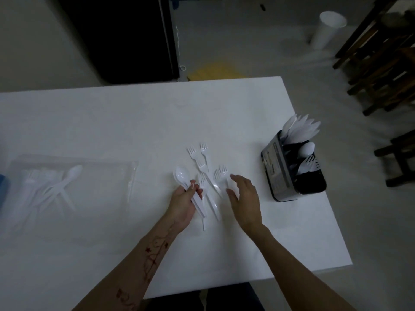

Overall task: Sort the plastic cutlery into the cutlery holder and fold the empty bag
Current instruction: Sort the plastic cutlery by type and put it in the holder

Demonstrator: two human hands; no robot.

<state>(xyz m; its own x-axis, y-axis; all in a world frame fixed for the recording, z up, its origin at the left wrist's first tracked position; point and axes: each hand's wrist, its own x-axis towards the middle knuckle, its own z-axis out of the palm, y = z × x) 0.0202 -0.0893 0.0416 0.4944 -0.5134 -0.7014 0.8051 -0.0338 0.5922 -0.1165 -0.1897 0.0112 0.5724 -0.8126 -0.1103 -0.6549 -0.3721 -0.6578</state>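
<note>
My left hand (183, 204) grips the handles of white plastic spoons (181, 175), their bowls pointing away from me. Several white plastic forks (203, 163) lie loose on the white table (112, 122) just right of that hand. My right hand (243, 196) hovers open over the right side of the pile, fingers straight, by one fork (219, 173). The black cutlery holder (278, 173) stands near the table's right edge, with knives (298, 129), a spoon and forks upright in separate compartments. A clear plastic bag (74, 182) at the left still holds white cutlery.
A blue object (3, 187) shows at the far left edge of the table. Beyond the table are a dark cabinet (116, 37), a white cup-shaped bin (327, 28) on the floor and dark wooden chairs (381, 59) at the right.
</note>
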